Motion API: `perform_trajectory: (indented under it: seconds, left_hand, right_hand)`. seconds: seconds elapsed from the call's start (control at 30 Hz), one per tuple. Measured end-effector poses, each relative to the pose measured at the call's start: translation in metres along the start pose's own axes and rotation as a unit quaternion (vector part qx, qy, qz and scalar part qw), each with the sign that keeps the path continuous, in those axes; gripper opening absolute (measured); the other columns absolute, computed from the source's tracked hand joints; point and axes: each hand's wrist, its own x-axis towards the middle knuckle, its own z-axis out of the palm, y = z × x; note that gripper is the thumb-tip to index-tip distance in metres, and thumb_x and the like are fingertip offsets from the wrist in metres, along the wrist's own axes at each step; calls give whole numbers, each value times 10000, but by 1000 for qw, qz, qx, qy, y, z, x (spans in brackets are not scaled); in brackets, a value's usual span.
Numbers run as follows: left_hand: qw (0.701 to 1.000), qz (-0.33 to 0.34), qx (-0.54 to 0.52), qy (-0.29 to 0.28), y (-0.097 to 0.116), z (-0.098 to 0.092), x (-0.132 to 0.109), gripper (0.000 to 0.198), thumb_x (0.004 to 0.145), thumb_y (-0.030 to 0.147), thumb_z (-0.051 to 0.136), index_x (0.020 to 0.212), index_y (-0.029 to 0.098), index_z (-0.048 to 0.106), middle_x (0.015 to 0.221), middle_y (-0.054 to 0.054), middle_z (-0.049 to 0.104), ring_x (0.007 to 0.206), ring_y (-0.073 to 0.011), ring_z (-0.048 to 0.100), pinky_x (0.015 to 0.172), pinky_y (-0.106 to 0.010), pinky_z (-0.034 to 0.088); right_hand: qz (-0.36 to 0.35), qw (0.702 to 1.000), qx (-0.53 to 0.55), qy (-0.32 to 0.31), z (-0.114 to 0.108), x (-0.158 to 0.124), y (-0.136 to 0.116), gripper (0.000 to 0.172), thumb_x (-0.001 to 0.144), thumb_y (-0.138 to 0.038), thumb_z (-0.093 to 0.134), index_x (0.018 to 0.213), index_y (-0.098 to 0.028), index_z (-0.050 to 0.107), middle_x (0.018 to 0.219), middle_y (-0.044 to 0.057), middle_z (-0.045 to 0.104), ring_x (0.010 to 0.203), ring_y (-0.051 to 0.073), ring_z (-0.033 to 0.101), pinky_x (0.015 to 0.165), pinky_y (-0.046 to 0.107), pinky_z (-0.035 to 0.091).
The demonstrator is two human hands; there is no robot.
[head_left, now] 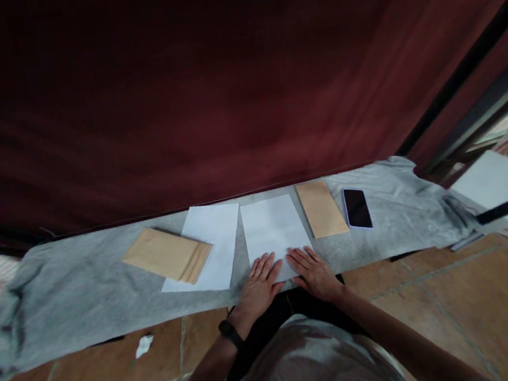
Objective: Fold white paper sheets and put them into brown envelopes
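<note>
A white sheet of paper [272, 226] lies flat in front of me on the grey cloth. My left hand [260, 282] rests on its lower left corner, fingers stretched out. On the lower right corner lies my right hand [312, 270], also flat with its fingers extended. To the left, a stack of brown envelopes [163, 253] partly covers more white paper [217, 233]. A single brown envelope [321, 209] sits just right of the middle sheet. Neither hand grips anything; the sheet's near corners are partly hidden under the fingers.
A phone [357, 208] with a dark screen lies right of the single envelope. The grey cloth [88, 289] covers a long narrow surface against a dark red panel [226, 125]. A white crumpled scrap [144, 345] is on the tiled floor [442, 315]. White board-like material [498, 178] stands at right.
</note>
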Motion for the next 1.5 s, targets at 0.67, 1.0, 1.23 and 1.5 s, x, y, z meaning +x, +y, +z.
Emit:
perform_trajectory:
  seconds: [0.67, 1.0, 1.23, 1.5]
  left_hand:
    - [978, -55, -200, 8, -23, -23, -46, 413, 937, 73, 471, 1267, 238, 655, 1361, -39, 669, 1277, -167, 606, 1117, -386, 490]
    - [978, -61, -200, 29, -27, -20, -42, 471, 864, -1, 495, 1216, 243, 689, 1388, -34, 651, 1310, -181, 578, 1139, -425, 470]
    - [962, -72, -251, 74, -25, -27, -55, 256, 982, 179, 518, 1124, 249, 720, 1136, -36, 762, 1080, -169, 695, 974, -358, 569]
    - [957, -103, -260, 79, -32, -29, -54, 186, 973, 286, 571, 1036, 252, 742, 1130, -47, 759, 1106, -208, 679, 1012, -414, 542]
  right_hand:
    - [55, 980, 193, 15, -20, -45, 33, 322, 973, -217, 535, 1237, -284, 706, 1213, 35, 742, 1152, 218, 678, 1036, 445, 549]
    - [35, 982, 184, 35, -16, -47, 35, 447, 908, -85, 489, 1264, -259, 696, 1352, 65, 671, 1284, 231, 598, 1108, 504, 480]
    - [39, 981, 185, 44, -24, -49, 39, 376, 929, -128, 524, 1220, -262, 719, 1242, 69, 728, 1172, 233, 663, 1033, 474, 529]
    - [51, 980, 191, 36, -33, -39, 38, 247, 1020, -311, 507, 1075, -253, 742, 1110, 57, 761, 1105, 229, 683, 1027, 451, 530]
